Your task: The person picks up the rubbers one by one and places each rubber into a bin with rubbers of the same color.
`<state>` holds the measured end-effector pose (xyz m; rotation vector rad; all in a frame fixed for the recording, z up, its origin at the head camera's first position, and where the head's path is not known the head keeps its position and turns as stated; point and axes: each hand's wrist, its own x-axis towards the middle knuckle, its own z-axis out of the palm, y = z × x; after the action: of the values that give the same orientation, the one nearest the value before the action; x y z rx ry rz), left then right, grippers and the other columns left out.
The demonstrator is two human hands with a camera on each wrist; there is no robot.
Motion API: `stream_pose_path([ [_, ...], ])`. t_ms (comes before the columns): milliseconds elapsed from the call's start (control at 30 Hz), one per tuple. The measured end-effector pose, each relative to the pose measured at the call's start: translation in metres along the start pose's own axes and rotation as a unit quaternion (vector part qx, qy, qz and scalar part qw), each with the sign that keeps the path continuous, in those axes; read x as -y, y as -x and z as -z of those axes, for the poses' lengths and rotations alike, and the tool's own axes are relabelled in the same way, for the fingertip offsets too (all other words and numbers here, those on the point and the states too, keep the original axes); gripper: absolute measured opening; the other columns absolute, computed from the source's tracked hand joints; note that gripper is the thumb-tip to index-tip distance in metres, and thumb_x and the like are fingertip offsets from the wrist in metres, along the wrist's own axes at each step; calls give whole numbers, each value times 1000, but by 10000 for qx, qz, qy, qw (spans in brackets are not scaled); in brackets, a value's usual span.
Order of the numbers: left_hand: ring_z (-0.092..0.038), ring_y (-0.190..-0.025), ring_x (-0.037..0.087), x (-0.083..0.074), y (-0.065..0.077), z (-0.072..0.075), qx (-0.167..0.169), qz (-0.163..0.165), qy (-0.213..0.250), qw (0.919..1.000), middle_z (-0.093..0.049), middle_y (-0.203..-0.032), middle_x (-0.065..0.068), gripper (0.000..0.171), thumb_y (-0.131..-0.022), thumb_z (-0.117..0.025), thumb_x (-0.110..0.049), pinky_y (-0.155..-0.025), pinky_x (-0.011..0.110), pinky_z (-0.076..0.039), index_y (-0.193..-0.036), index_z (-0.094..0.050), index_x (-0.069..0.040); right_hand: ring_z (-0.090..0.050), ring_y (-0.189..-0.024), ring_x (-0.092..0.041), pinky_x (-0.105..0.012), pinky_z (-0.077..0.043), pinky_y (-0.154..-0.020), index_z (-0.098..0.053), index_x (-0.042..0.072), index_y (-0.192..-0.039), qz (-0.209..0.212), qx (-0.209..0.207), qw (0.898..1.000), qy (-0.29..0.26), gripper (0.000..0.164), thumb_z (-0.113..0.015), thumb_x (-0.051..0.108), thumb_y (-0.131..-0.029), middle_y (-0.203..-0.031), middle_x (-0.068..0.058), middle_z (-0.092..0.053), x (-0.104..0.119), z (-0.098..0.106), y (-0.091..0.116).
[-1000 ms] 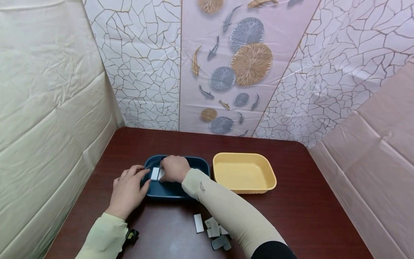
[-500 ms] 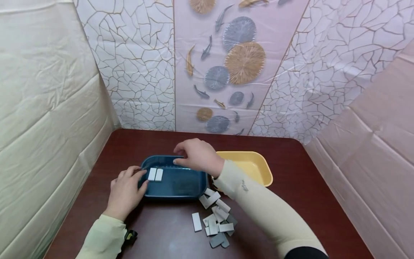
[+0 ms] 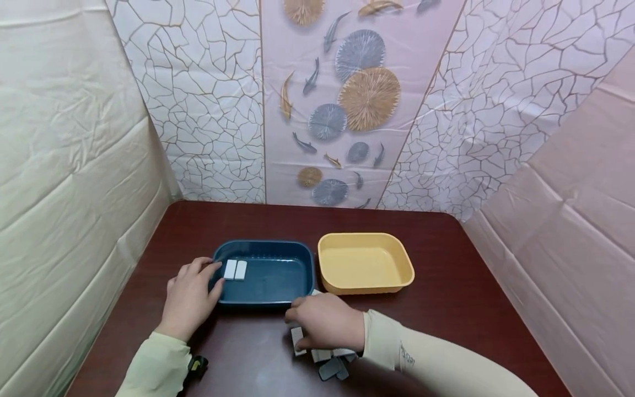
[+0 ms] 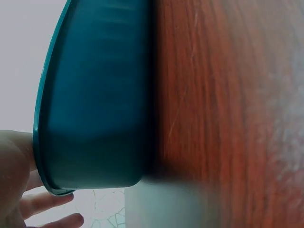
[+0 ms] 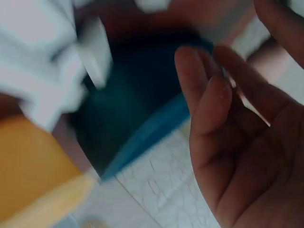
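Note:
A blue plastic tray [image 3: 273, 278] stands on the table, with two small white rectangular tiles [image 3: 235, 270] side by side near its left end. My left hand [image 3: 190, 295] rests at the tray's left edge, thumb and fingertips touching the rim; in the left wrist view its relaxed fingers [image 4: 47, 204] show beyond the tray's corner. Over a loose pile of white and grey tiles [image 3: 331, 368] reaches my right hand [image 3: 329, 322], hiding much of the pile. Its thumb overlaps a single white tile [image 3: 297, 339] at the pile's left. The right wrist view shows its palm and fingers [image 5: 209, 104] holding nothing.
A yellow plastic tray [image 3: 364, 264] stands just right of the blue one. Both are on a dark red-brown table [image 3: 456, 309]. A patterned cloth [image 3: 213, 110] hangs behind, and pale padded sheets flank both sides.
My right hand let go of the second white tile in the blue tray, lifted away, then came down to the tile pile. The left hand stayed at the tray's edge.

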<state>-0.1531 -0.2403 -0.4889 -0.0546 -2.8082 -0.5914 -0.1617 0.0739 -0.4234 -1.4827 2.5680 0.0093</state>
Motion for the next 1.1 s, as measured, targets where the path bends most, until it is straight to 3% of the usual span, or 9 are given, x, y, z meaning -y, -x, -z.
stream_pose_path([
  [267,-54,-132,52,-2,1,-1,-7,35,14,10000,-59,-147,25,45,-103,-77,-22,-97,77,-44,-143,-70,-3,-57,-82,0,-21,-47,-64,-79,32,-115,-3,148,9995,296,40,-95,52,-84,-97,14,-61,7,-41,1],
  [733,-55,-128,52,-6,3,-3,-174,78,20,9998,-59,-144,27,45,-103,-77,-21,-96,78,-44,-143,-69,-3,-58,-90,-8,-22,-49,-69,-79,29,-118,136,-185,9986,482,34,-93,37,-87,-101,8,-63,4,-54,4],
  [900,-55,-127,52,-7,2,-2,-155,137,30,9998,-59,-142,28,48,-103,-77,-23,-96,77,-45,-145,-67,-2,-58,-92,-6,-22,-50,-73,-81,30,-120,-13,-175,9998,119,34,-92,39,-89,-103,10,-64,2,-39,6],
  [1100,-56,-125,53,-8,1,2,-235,334,-10,9992,-60,-139,31,49,-104,-75,-25,-96,77,-45,-144,-66,1,-62,-97,-10,-26,-53,-85,-81,23,-121,3,-835,9965,-77,36,-89,42,-92,-108,5,-66,-3,5,2],
])
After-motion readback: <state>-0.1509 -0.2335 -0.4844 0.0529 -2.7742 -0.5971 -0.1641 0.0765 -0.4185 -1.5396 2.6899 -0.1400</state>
